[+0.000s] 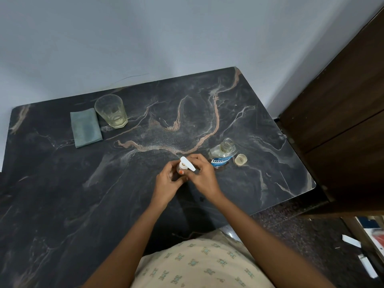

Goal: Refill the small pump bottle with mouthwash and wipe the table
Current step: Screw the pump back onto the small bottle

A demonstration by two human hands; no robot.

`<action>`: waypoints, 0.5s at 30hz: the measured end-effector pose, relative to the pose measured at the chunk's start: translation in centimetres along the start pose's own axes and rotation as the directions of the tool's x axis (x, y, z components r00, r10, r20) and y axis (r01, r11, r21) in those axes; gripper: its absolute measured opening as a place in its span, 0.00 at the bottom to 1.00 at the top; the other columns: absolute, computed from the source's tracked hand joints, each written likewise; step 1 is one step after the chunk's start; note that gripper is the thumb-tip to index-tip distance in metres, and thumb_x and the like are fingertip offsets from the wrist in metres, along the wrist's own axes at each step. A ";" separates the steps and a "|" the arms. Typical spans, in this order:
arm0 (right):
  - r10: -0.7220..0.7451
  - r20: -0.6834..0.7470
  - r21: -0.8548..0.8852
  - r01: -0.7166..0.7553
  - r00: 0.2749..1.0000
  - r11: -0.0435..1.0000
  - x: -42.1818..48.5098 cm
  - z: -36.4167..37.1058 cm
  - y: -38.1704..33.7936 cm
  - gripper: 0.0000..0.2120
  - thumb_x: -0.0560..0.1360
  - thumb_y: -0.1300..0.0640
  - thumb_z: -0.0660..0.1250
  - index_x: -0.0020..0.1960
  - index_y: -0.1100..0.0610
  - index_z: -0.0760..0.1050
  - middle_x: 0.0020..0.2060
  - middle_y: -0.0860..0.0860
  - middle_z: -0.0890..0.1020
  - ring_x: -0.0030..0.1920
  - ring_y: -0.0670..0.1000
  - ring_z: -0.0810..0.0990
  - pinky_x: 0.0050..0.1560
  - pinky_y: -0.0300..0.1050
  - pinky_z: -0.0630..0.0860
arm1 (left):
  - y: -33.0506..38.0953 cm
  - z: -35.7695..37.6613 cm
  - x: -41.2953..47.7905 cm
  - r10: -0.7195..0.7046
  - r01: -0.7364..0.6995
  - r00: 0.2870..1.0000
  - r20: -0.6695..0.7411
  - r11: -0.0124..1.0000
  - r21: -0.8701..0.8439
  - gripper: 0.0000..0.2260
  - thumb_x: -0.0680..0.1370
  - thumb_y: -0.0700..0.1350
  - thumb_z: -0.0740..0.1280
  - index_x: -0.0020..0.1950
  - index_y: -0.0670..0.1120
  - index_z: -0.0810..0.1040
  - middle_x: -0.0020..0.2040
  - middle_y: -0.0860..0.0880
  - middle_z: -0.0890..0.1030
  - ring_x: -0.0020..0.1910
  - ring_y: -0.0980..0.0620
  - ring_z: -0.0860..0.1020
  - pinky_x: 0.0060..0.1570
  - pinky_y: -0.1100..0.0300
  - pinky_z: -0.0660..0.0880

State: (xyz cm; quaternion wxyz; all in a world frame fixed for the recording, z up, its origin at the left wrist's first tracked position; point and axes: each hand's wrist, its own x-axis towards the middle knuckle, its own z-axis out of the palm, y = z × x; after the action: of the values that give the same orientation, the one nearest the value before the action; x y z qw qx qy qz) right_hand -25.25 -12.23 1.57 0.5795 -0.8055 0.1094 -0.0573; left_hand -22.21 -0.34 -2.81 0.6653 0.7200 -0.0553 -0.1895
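The small pump bottle (pixel 187 164), with a white pump head, stands at the middle of the dark marble table (pixel 62 194). My left hand (pixel 168 181) grips the bottle's body, which is mostly hidden. My right hand (pixel 202 173) has its fingers curled round the white pump top. Just to the right stands the mouthwash bottle (pixel 222 153), clear with a blue label and uncapped. Its clear cap (pixel 240 159) lies on the table beside it. A folded grey-green cloth (pixel 85 127) lies at the far left.
A clear drinking glass (pixel 111 111) with a little pale liquid stands next to the cloth. A pale wall runs behind the table. A dark wooden cabinet (pixel 342 121) stands close to the table's right edge.
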 end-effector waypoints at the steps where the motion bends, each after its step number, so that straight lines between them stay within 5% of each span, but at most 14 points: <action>1: -0.006 -0.006 -0.013 0.006 1.000 1.000 -0.1 -0.1 0.0 0.15 0.67 0.68 0.72 0.53 0.62 0.79 0.45 0.47 0.74 0.45 0.33 0.74 0.47 0.23 0.68 | 0.0 0.0 -0.1 0.000 0.000 1.000 0.001 1.000 -0.007 0.22 0.67 0.30 0.71 0.53 0.53 0.73 0.51 0.51 0.80 0.52 0.54 0.79 0.53 0.65 0.74; 8: -0.033 0.004 -0.096 0.033 0.999 0.995 -0.9 -1.8 0.3 0.16 0.69 0.70 0.69 0.55 0.60 0.78 0.48 0.51 0.76 0.50 0.47 0.76 0.55 0.36 0.74 | 1.1 -0.9 -1.0 0.011 -0.012 1.000 -0.011 0.998 -0.067 0.29 0.64 0.29 0.73 0.58 0.51 0.72 0.58 0.52 0.77 0.58 0.63 0.75 0.58 0.71 0.69; 15: 0.074 -0.025 -0.033 -0.075 0.997 0.997 -2.5 -4.4 1.3 0.14 0.70 0.69 0.68 0.54 0.60 0.77 0.41 0.52 0.80 0.41 0.43 0.78 0.46 0.26 0.72 | 5.2 -2.0 -1.9 0.113 -0.112 0.993 0.021 0.993 -0.049 0.28 0.63 0.34 0.74 0.57 0.55 0.72 0.59 0.57 0.76 0.61 0.64 0.72 0.66 0.68 0.63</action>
State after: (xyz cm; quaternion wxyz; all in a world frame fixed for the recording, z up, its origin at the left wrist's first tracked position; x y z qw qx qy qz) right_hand -28.82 -16.03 1.82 0.5662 -0.8099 0.1471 -0.0434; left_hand -22.39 1.57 2.76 0.6912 0.6974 -0.0992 -0.1617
